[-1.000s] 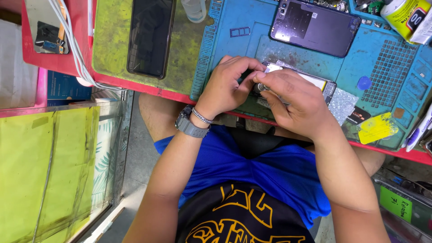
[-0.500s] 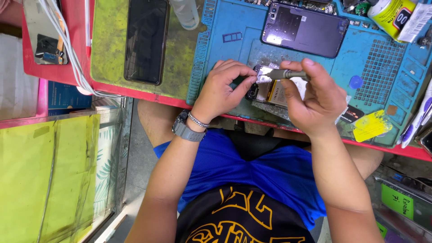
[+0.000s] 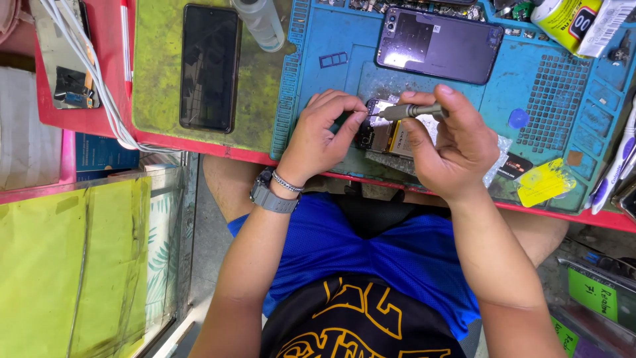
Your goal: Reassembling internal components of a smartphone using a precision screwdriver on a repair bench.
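An opened phone (image 3: 384, 136) with its insides showing lies on the blue repair mat (image 3: 530, 99), near the table's front edge. My left hand (image 3: 321, 136) rests on the phone's left end and pinches it with the fingertips. My right hand (image 3: 450, 142) grips a grey screwdriver (image 3: 411, 111), held level, its thin tip pointing left onto the phone's top corner. Most of the phone is hidden under both hands.
A purple phone back (image 3: 437, 45) lies further up the mat. A black phone (image 3: 210, 66) lies on a yellow-green mat (image 3: 156, 79) to the left, beside a clear bottle (image 3: 262, 23). White cables (image 3: 93, 73) run at far left. Yellow sticker (image 3: 543, 185) and pens (image 3: 616, 166) lie right.
My right hand has lifted off the phone and turned the screwdriver level, tip to the left. The left hand stayed on the phone's left end. The camera view shifted slightly.
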